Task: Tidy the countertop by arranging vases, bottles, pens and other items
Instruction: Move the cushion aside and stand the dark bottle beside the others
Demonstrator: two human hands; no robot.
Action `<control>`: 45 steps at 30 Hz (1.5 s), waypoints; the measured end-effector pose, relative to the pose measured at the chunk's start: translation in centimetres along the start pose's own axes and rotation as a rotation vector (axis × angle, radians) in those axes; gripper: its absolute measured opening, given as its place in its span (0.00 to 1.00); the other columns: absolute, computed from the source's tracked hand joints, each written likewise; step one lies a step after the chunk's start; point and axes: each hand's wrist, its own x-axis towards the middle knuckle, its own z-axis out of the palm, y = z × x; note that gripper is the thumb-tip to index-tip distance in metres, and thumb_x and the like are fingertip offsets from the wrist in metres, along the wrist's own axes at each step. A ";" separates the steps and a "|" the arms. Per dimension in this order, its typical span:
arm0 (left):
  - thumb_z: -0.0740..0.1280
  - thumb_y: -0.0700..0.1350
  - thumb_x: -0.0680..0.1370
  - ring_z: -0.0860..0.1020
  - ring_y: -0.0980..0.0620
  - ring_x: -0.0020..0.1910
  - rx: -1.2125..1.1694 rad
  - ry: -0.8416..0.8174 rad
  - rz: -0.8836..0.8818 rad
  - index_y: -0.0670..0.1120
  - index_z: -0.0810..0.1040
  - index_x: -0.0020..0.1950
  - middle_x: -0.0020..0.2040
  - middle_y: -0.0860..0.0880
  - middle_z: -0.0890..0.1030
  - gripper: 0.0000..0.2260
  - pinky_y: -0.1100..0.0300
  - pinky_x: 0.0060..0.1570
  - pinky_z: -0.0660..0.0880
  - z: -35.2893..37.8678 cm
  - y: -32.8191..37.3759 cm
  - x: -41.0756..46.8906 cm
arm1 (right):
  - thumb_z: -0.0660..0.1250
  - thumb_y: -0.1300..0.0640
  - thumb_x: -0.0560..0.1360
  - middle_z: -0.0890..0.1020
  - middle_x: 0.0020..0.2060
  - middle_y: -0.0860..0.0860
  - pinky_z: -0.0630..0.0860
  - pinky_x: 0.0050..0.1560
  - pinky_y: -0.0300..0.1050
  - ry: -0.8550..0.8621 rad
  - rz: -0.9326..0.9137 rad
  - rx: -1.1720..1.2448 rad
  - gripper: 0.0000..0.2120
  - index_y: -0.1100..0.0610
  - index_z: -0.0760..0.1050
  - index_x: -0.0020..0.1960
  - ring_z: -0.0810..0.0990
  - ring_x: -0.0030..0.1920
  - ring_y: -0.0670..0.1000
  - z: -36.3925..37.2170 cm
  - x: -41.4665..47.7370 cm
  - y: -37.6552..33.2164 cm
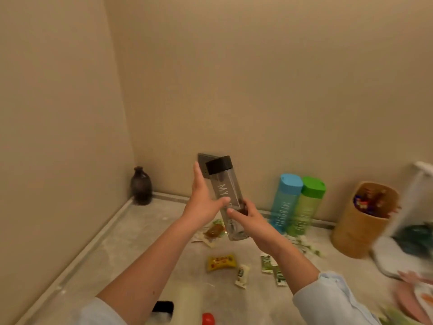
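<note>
Bottle, clear, with black cap (226, 195): we hold it in the air above the countertop (121, 245), tilted so the cap leans toward the back wall and the base hangs over the scattered packets. Our right hand (251, 220) is closed around its lower half, fingers wrapped over the front; our left hand (203, 202) lies flat and open against its side, thumb touching the wall of the bottle, steadying it without clasping. We judge the two-handed hold suits a tall, smooth item being turned upright before it is set down. Blue bottle (284, 202) and green bottle (307, 205): standing upright, touching each other, against the back wall, which looks like a row begun for bottles, and the likely place for ours is just beside the blue one. Dark vase (141, 186): upright in the far left corner, well apart from the bottles. Woven basket (365, 219): right of the green bottle, holding wrapped sweets or similar; contents too blurred to name. Loose items on the countertop: a brown snack packet (214, 231) beneath the held bottle, a yellow packet (221, 262), a small white sachet (242, 275) and green sachets (273, 268) nearer us. We judge the tidying partly done, since these packets lie unsorted. Setting the clear bottle down calls for a bare spot, as a packet under its base could tip it.
</note>
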 end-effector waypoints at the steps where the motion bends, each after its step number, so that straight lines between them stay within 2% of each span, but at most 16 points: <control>1: 0.73 0.43 0.73 0.61 0.50 0.74 -0.140 -0.081 -0.040 0.55 0.33 0.76 0.78 0.48 0.57 0.51 0.51 0.69 0.64 1.1 0.5 0.3 | 0.68 0.47 0.76 0.76 0.62 0.49 0.74 0.52 0.43 0.007 -0.012 0.021 0.28 0.48 0.61 0.72 0.76 0.59 0.48 -1.2 -0.6 -0.1; 3: 0.71 0.42 0.74 0.72 0.54 0.65 -0.287 -0.202 -0.063 0.51 0.45 0.79 0.68 0.49 0.73 0.43 0.56 0.65 0.68 3.4 1.7 0.6 | 0.67 0.49 0.77 0.77 0.59 0.46 0.74 0.50 0.41 0.037 -0.036 0.035 0.26 0.47 0.62 0.72 0.77 0.58 0.45 -3.7 -1.7 -0.1; 4: 0.72 0.42 0.74 0.75 0.55 0.61 -0.302 -0.224 -0.053 0.50 0.52 0.78 0.62 0.51 0.77 0.38 0.56 0.64 0.71 4.6 2.2 0.7 | 0.67 0.50 0.77 0.77 0.59 0.45 0.73 0.51 0.41 0.055 -0.040 0.024 0.26 0.47 0.62 0.72 0.76 0.58 0.44 -5.0 -2.2 -0.2; 5: 0.72 0.43 0.74 0.77 0.55 0.59 -0.305 -0.232 -0.043 0.49 0.59 0.76 0.59 0.52 0.78 0.35 0.54 0.63 0.74 5.9 2.7 0.9 | 0.67 0.50 0.77 0.77 0.60 0.46 0.73 0.52 0.41 0.074 -0.035 0.009 0.26 0.47 0.62 0.73 0.76 0.59 0.45 -6.2 -2.9 -0.5; 7: 0.73 0.45 0.72 0.77 0.54 0.58 -0.310 -0.247 -0.017 0.48 0.63 0.73 0.59 0.52 0.78 0.32 0.51 0.62 0.75 8.3 3.9 1.2 | 0.65 0.52 0.78 0.74 0.65 0.48 0.72 0.52 0.42 0.136 -0.043 -0.008 0.28 0.47 0.60 0.75 0.75 0.60 0.46 -8.8 -3.9 -1.1; 10: 0.75 0.46 0.71 0.76 0.53 0.61 -0.331 -0.304 0.040 0.51 0.62 0.74 0.64 0.51 0.76 0.35 0.49 0.63 0.74 11.6 6.1 1.2 | 0.65 0.56 0.77 0.67 0.71 0.50 0.70 0.48 0.36 0.408 -0.194 -0.034 0.32 0.49 0.55 0.77 0.70 0.63 0.47 -12.6 -5.5 -3.3; 13: 0.76 0.47 0.70 0.74 0.55 0.61 -0.308 -0.337 0.111 0.53 0.62 0.73 0.64 0.55 0.74 0.35 0.55 0.60 0.73 14.5 8.4 1.3 | 0.71 0.52 0.72 0.65 0.72 0.47 0.69 0.63 0.45 0.576 -0.384 -0.208 0.40 0.45 0.53 0.77 0.67 0.68 0.47 -16.2 -6.9 -6.3; 15: 0.76 0.47 0.70 0.75 0.57 0.59 -0.291 -0.348 0.173 0.53 0.62 0.72 0.62 0.56 0.75 0.35 0.62 0.54 0.73 16.2 10.2 1.4 | 0.75 0.50 0.69 0.65 0.72 0.47 0.69 0.66 0.49 0.580 -0.409 -0.344 0.45 0.42 0.52 0.77 0.66 0.69 0.48 -18.4 -7.4 -8.1; 19: 0.77 0.46 0.69 0.74 0.61 0.54 -0.265 -0.352 0.274 0.54 0.63 0.69 0.56 0.60 0.73 0.34 0.68 0.46 0.73 19.0 13.5 1.8 | 0.77 0.54 0.67 0.66 0.71 0.50 0.72 0.63 0.46 0.518 -0.368 -0.566 0.46 0.46 0.55 0.77 0.68 0.68 0.51 -22.3 -8.0 -11.1; 23: 0.77 0.46 0.69 0.74 0.56 0.58 -0.261 -0.331 0.309 0.56 0.63 0.67 0.58 0.58 0.73 0.33 0.57 0.56 0.76 20.5 15.6 3.1 | 0.78 0.56 0.65 0.67 0.70 0.52 0.74 0.64 0.50 0.532 -0.351 -0.630 0.46 0.49 0.58 0.76 0.69 0.67 0.53 -25.1 -7.4 -12.7; 25: 0.77 0.46 0.69 0.74 0.55 0.59 -0.248 -0.313 0.327 0.54 0.63 0.69 0.58 0.58 0.73 0.33 0.55 0.58 0.76 20.9 16.3 3.9 | 0.79 0.55 0.64 0.69 0.68 0.52 0.74 0.63 0.48 0.544 -0.376 -0.648 0.45 0.50 0.60 0.75 0.70 0.66 0.52 -26.0 -6.9 -13.1; 28: 0.77 0.46 0.69 0.74 0.55 0.60 -0.227 -0.284 0.359 0.54 0.63 0.69 0.57 0.58 0.73 0.33 0.56 0.58 0.74 21.4 16.8 5.1 | 0.79 0.55 0.65 0.69 0.67 0.52 0.72 0.61 0.44 0.566 -0.417 -0.669 0.43 0.52 0.62 0.75 0.71 0.65 0.52 -26.9 -6.1 -13.3; 33: 0.77 0.47 0.68 0.73 0.55 0.62 -0.177 -0.261 0.353 0.54 0.63 0.70 0.60 0.56 0.74 0.35 0.48 0.61 0.74 22.5 16.3 6.7 | 0.79 0.55 0.65 0.70 0.65 0.51 0.68 0.56 0.38 0.590 -0.434 -0.661 0.41 0.52 0.64 0.73 0.70 0.61 0.48 -27.7 -4.9 -12.4; 39: 0.75 0.52 0.69 0.75 0.53 0.61 0.113 -0.168 0.443 0.55 0.67 0.69 0.64 0.57 0.75 0.32 0.50 0.58 0.75 23.0 14.0 6.9 | 0.79 0.55 0.63 0.71 0.61 0.49 0.71 0.55 0.40 0.579 -0.379 -0.611 0.38 0.53 0.67 0.69 0.71 0.57 0.47 -27.5 -3.4 -9.1; 42: 0.73 0.56 0.70 0.73 0.51 0.62 0.299 -0.074 0.574 0.55 0.70 0.69 0.62 0.55 0.78 0.29 0.48 0.64 0.69 22.8 12.6 7.0 | 0.79 0.56 0.63 0.70 0.59 0.50 0.70 0.53 0.39 0.547 -0.334 -0.634 0.36 0.54 0.67 0.67 0.71 0.56 0.49 -27.2 -2.6 -7.0; 45: 0.67 0.63 0.71 0.67 0.49 0.69 0.474 -0.030 0.583 0.55 0.69 0.70 0.65 0.53 0.76 0.29 0.44 0.74 0.54 22.7 10.7 7.2 | 0.79 0.55 0.62 0.68 0.59 0.50 0.72 0.51 0.39 0.491 -0.268 -0.645 0.38 0.54 0.66 0.67 0.71 0.56 0.50 -26.6 -1.9 -4.9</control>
